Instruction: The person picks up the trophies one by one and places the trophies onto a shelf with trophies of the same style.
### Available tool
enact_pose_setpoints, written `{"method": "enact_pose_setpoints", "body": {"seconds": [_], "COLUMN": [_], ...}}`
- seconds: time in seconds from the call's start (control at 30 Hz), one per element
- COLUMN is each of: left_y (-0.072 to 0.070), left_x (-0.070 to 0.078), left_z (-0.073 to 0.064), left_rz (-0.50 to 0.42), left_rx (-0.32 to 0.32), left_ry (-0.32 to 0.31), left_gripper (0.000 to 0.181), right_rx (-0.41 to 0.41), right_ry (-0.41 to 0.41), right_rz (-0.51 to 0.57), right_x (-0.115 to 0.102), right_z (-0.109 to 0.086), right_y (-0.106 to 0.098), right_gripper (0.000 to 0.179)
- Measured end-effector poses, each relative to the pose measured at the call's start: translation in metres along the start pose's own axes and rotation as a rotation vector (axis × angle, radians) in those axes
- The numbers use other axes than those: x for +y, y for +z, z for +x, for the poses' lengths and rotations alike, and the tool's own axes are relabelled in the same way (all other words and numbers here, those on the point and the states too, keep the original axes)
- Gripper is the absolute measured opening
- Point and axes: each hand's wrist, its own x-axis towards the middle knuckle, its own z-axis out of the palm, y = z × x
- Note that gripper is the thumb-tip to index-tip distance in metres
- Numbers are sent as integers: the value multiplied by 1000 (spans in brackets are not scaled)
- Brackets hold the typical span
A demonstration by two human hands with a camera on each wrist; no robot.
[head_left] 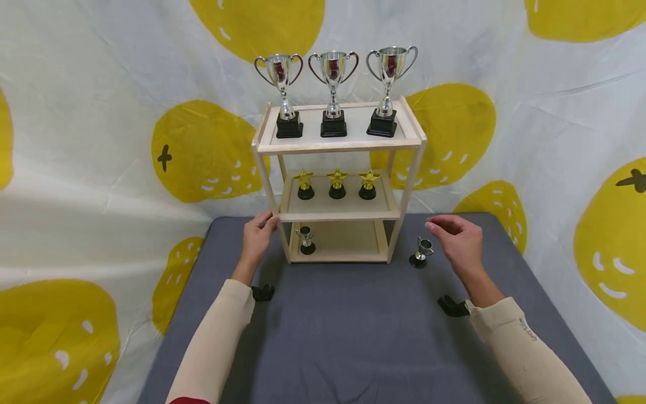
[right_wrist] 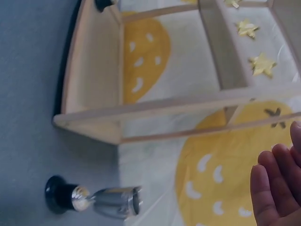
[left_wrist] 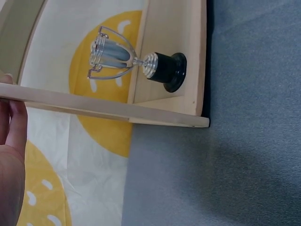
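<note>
My left hand [head_left: 259, 238] pinches the left post of a small wooden shelf [head_left: 338, 215] at middle-tier height; in the left wrist view the fingers [left_wrist: 18, 123] lie on one side of the post. A small silver trophy cup [head_left: 305, 240] with a black base stands at the left of the bottom tier. On the table right of the shelf stands another small trophy cup [head_left: 421, 252], upright. Close beside and above that cup, my right hand [head_left: 459, 241] hovers with loosely bent fingers and nothing in them.
Three large silver trophies, one of them a middle trophy [head_left: 333, 120], stand on the top tier. Three gold star trophies, including a centre star trophy [head_left: 337, 185], line the middle tier. A grey cloth covers the table [head_left: 343, 325]; a fruit-patterned curtain [head_left: 116, 140] hangs behind.
</note>
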Motion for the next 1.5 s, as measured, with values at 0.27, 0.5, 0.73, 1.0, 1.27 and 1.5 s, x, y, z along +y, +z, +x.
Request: {"method": "enact_pose_setpoints", "body": {"seconds": [0.27, 0.5, 0.73, 1.0, 1.27, 1.5], "left_y": [5, 4, 1, 2, 2, 0], "left_x": [0, 0, -1, -2, 0, -3], "left_z": [-3, -1, -2, -1, 1, 0], "left_rz": [-25, -23, -35, -33, -54, -69], "left_rx": [7, 14, -9, -11, -9, -23], "left_ry": [21, 38, 26, 20, 18, 37], "left_gripper": [39, 38, 38, 38, 39, 37], "right_rx": [-15, -20, -32, -65, -166, -172], "right_ry": [83, 103, 119, 140, 133, 108], "right_rz": [-135, -201, -271, -308, -345, -430], "right_x": [29, 56, 74, 89, 103, 117], "right_z": [-3, -1, -1, 1, 5, 5], "right_y": [-8, -11, -12, -12, -9, -2], "right_gripper": [36, 35, 37, 43, 56, 52]}}
